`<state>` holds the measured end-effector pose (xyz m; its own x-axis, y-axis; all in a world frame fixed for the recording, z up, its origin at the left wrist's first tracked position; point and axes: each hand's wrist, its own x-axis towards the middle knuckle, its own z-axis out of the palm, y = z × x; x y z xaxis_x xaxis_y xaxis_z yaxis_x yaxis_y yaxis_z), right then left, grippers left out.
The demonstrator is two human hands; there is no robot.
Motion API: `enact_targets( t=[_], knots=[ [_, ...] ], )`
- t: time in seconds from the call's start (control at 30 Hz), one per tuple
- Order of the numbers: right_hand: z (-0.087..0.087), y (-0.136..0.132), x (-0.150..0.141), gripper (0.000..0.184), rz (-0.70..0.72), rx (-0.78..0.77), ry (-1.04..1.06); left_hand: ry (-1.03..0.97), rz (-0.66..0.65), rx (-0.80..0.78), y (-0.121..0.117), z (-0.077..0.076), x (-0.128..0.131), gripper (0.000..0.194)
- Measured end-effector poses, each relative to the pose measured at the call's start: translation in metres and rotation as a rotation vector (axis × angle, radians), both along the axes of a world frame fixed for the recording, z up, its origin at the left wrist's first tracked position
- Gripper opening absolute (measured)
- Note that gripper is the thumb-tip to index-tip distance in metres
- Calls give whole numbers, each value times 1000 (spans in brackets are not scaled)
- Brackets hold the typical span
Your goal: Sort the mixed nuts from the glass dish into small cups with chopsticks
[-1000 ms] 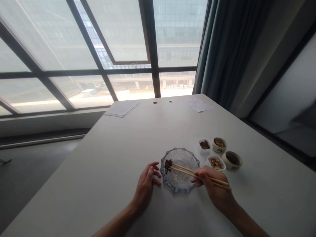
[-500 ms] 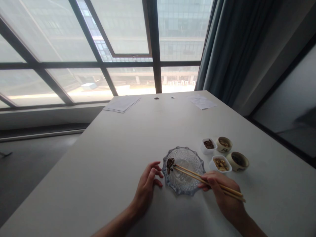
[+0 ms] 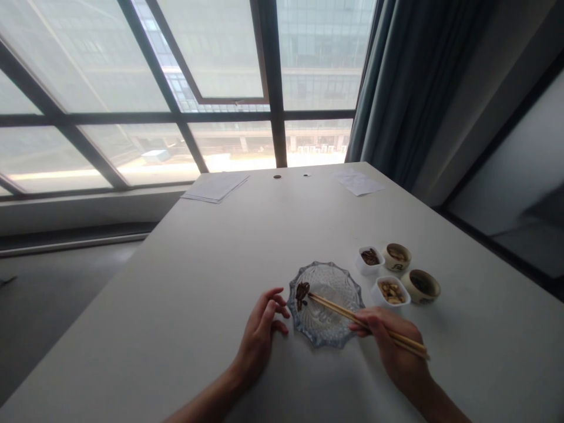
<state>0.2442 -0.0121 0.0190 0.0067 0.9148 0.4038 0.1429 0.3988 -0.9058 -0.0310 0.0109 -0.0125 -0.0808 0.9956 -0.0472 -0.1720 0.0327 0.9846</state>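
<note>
A cut-glass plate with a scalloped rim [image 3: 329, 330] sits on the white table just ahead of my hands. A dark brown piece of food [image 3: 302, 295] lies on its left side. My right hand [image 3: 391, 339] grips a pair of wooden chopsticks [image 3: 352, 315], and their tips reach that food. Whether the tips pinch it is hard to tell. My left hand [image 3: 262, 331] rests on the table with its fingers apart, right beside the plate's left rim, holding nothing.
Beyond the plate stand two small white dishes [image 3: 369, 260] of food and two round ceramic cups [image 3: 396, 257]. Sheets of paper [image 3: 215, 187] lie at the far end of the white table [image 3: 176, 294], before a large window with a dark curtain [image 3: 409, 88].
The view has shifted slightly and levelled out. My hands stay by the plate, and the chopstick tips remain at the dark food.
</note>
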Motion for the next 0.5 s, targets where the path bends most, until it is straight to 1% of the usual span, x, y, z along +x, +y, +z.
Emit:
enact_targets(
  t=[0.07,0.13,0.2,0.27,0.33,0.37,0.43,0.5],
  knots=[
    [11,-4,4,33,-56,23,-13,-3,2,-1,0,1,0,51],
    [25,-11,17,30,-158,45,-48,-6,4,-3,0,1,0,51],
    [39,-23,41,27,-328,59,-92,-8,3,-4,1,1,0,50],
    [49,-36,71,30,-536,53,-149,-9,0,-6,2,0,-2,49],
    [51,-50,102,37,-666,47,-251,-9,-5,-6,3,-2,-3,48],
    [51,-55,116,41,-735,35,-269,-7,-8,-6,4,-3,-4,48],
    [46,-61,135,43,-816,-4,-249,-2,-5,-7,5,-4,-5,48],
    [41,-63,144,42,-852,-48,-181,8,-2,-14,6,-4,-5,48]
  ],
)
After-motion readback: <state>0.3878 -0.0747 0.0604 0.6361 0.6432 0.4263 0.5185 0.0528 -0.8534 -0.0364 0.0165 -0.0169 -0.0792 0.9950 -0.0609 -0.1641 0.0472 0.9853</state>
